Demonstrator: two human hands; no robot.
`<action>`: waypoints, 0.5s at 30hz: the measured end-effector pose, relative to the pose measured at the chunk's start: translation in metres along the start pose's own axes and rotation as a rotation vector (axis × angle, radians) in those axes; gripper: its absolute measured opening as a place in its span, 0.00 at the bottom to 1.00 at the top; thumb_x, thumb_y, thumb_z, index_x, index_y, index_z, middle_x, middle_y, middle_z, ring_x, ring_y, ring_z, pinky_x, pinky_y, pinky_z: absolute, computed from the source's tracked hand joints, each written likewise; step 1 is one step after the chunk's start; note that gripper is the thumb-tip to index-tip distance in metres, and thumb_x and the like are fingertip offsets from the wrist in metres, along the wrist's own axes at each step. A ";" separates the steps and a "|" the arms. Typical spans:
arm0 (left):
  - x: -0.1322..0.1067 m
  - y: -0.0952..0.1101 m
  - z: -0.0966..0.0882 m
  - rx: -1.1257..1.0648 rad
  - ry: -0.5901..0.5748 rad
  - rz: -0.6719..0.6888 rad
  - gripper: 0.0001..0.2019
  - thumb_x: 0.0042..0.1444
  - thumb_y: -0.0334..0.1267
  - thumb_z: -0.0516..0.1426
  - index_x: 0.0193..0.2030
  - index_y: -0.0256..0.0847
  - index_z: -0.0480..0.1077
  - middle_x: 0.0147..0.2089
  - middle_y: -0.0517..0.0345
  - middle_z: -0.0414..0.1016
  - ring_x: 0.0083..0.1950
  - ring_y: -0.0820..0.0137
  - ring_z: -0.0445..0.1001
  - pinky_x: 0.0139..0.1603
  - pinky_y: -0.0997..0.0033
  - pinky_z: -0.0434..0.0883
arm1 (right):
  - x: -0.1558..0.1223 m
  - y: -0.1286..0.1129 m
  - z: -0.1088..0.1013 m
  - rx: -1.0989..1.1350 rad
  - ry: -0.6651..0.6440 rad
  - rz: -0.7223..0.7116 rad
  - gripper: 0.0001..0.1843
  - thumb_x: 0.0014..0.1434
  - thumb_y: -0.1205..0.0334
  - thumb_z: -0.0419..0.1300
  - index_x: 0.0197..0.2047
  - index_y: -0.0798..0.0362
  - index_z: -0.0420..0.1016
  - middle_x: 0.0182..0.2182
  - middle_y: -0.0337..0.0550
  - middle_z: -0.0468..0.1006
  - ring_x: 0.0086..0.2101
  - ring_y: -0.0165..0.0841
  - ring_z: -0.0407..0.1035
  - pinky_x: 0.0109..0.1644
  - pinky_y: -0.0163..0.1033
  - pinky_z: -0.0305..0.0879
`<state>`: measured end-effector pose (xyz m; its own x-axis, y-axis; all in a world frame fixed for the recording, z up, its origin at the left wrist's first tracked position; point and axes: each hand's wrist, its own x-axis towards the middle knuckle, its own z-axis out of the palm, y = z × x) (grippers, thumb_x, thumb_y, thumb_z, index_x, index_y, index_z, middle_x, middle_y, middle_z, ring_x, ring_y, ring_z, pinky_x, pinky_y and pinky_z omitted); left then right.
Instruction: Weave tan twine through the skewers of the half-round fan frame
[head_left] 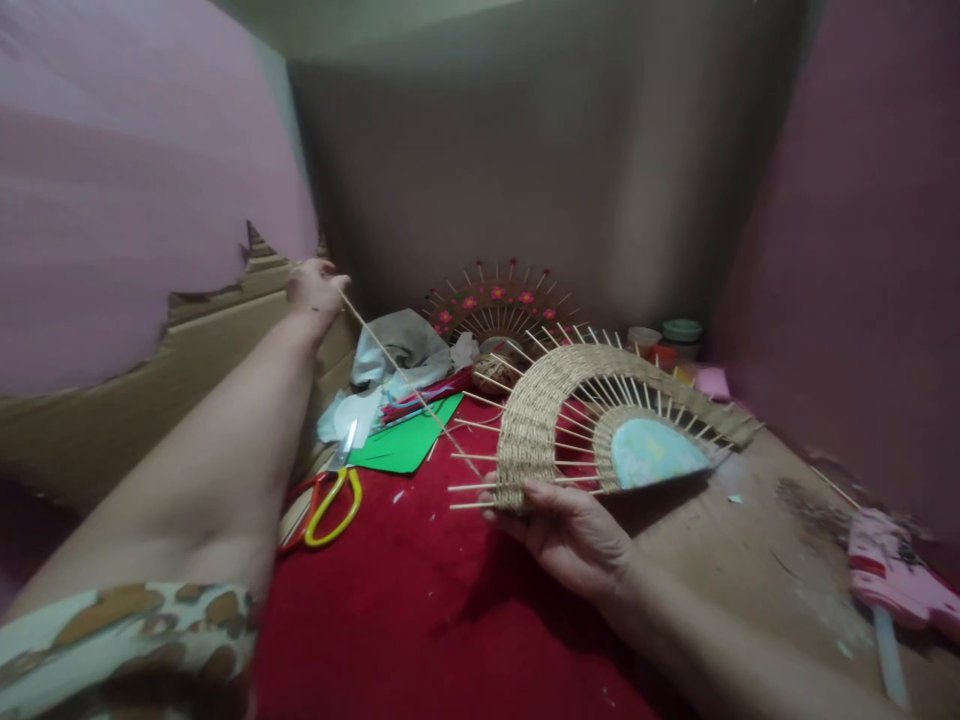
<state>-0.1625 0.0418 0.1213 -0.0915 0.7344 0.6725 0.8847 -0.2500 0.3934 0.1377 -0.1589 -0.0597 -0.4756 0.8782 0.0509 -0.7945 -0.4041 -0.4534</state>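
Note:
My right hand [574,535] is closed round the lower left end of a half-round woven fan [529,425], its thumb on top. The fan has thin sticks poking out past a wide straw-coloured band, and a pale blue half-disc [652,450] at its centre. Up to the left, my left hand [315,290] pinches the end of a thin twine [405,375]. The twine runs taut from those fingers down to the fan's end by my right hand. Scissors [334,500] with yellow and orange handles lie below the twine.
Green paper [412,440], a crumpled grey plastic bag [401,345] and a ball of twine [495,372] lie behind on the red cloth [390,620]. A flowered fan [499,300] leans at the back wall near small tubs [681,335]. A pink glue gun [889,570] rests at right.

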 end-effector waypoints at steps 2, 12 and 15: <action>0.000 -0.003 -0.009 0.166 0.063 -0.033 0.26 0.58 0.40 0.50 0.60 0.28 0.50 0.56 0.42 0.55 0.55 0.54 0.56 0.52 0.53 0.54 | -0.001 -0.002 -0.001 -0.001 0.000 0.003 0.06 0.48 0.74 0.60 0.32 0.60 0.76 0.32 0.47 0.79 0.36 0.34 0.72 0.47 0.44 0.65; -0.062 0.026 0.033 0.400 -0.671 0.356 0.22 0.44 0.30 0.59 0.49 0.41 0.68 0.50 0.51 0.69 0.54 0.59 0.64 0.50 0.66 0.60 | -0.001 -0.006 0.001 -0.015 0.007 0.010 0.06 0.48 0.74 0.59 0.32 0.62 0.76 0.32 0.49 0.79 0.34 0.36 0.72 0.46 0.46 0.65; -0.113 0.067 0.035 -0.028 -1.028 0.500 0.20 0.53 0.31 0.50 0.54 0.44 0.65 0.50 0.55 0.71 0.49 0.67 0.68 0.48 0.69 0.63 | -0.001 -0.006 0.000 -0.020 -0.002 0.016 0.07 0.48 0.74 0.59 0.32 0.62 0.76 0.33 0.49 0.79 0.35 0.36 0.72 0.46 0.46 0.66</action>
<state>-0.0770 -0.0358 0.0495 0.6964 0.7143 -0.0688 0.7054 -0.6637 0.2487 0.1427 -0.1572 -0.0568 -0.4894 0.8709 0.0455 -0.7789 -0.4130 -0.4719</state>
